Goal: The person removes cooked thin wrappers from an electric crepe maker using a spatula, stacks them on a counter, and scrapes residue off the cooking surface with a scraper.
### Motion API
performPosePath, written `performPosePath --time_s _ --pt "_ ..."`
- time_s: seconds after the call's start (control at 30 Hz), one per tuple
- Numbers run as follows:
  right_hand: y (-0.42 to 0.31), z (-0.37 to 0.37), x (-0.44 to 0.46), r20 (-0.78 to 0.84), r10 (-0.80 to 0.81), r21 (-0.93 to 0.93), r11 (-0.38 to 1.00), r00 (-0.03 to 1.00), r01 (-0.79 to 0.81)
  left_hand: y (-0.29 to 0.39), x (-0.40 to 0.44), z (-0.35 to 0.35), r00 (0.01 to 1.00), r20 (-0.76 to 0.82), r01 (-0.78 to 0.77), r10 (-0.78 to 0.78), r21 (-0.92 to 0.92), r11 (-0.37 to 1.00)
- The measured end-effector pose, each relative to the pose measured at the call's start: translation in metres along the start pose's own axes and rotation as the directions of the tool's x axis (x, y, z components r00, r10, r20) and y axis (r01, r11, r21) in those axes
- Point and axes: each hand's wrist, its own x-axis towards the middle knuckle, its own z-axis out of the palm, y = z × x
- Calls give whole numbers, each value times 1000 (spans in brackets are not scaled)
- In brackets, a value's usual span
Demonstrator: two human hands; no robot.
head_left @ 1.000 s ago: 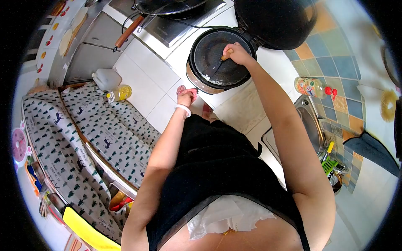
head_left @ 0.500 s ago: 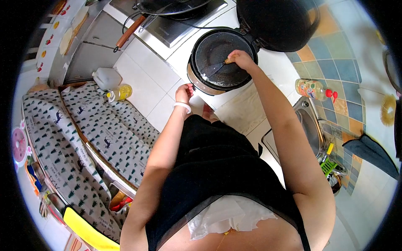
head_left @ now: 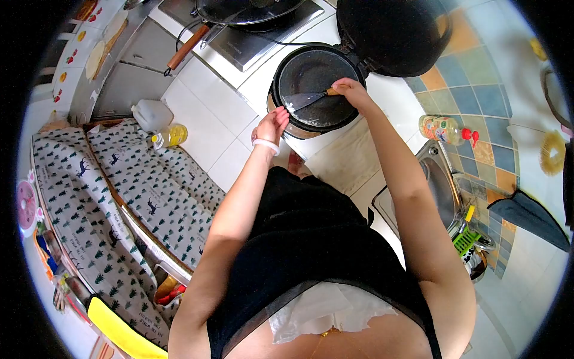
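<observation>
My right hand (head_left: 351, 94) grips the wooden handle of a spatula (head_left: 308, 99), its dark flat blade over the round black plate of an electric griddle (head_left: 317, 72). White bits (head_left: 291, 107) of something cling at the blade's tip, near the griddle's near-left rim. My left hand (head_left: 274, 122), with a white bangle at the wrist, is at that rim just beside the blade tip. Its fingers are stretched out, and nothing shows in them. The griddle's black lid (head_left: 394, 36) stands open behind, on its hinge.
A wok (head_left: 248, 11) with a wooden handle (head_left: 188, 46) rests on the cooktop at the back left. A bottle with a red cap (head_left: 442, 129) lies right, near the steel sink (head_left: 439, 179). An oil bottle (head_left: 170, 136) and white jug (head_left: 152, 113) stand left, beside cloth-covered shelves (head_left: 167, 173).
My left hand has moved up and right, from the griddle's side to its rim by the spatula tip, its fingers now extended. The spatula blade has turned flatter and shifted slightly left.
</observation>
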Motion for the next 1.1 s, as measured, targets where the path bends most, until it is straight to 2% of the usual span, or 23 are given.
performPosePath --time_s 0.1,0.13,0.2,0.23,0.3,0.47,0.53,0.77,0.8,1.0,1.1 --pt "-31 0 -28 56 -226 54 973 972 223 1 3 16 995 -75 52 -60 -106 993" --pt "-34 3 -33 -5 -350 -90 933 937 348 1 5 18 998 -19 60 -63 -120 991" --pt "-41 10 -44 -67 -590 -384 759 805 525 1 8 19 992 122 66 -45 -174 983" --pt "-47 13 -52 -74 -613 -391 744 787 543 0 10 20 981 192 73 -34 -200 977" --pt "-69 18 -73 -88 -656 -404 711 749 575 -2 9 24 986 164 81 -44 -230 970" --pt "-76 14 -82 -125 -683 -444 687 719 575 -6 13 25 996 50 89 -79 -241 966" --pt "-69 6 -78 -178 -687 -441 696 705 567 -6 12 20 995 78 73 -57 -214 974" --pt "-11 -31 -57 -266 -408 -543 812 873 214 8 -1 2 999 35 19 -12 -196 980" --pt "-10 -33 -58 -206 -473 -620 740 857 260 9 -3 1 1000 -3 1 -1 -186 983" --pt "0 -26 -47 -153 -406 -577 777 901 252 9 -7 -8 1000 -25 1 -6 -191 982" --pt "6 -10 -47 -117 -404 -615 747 907 253 7 -6 -10 1000 -20 -3 -1 -188 982"
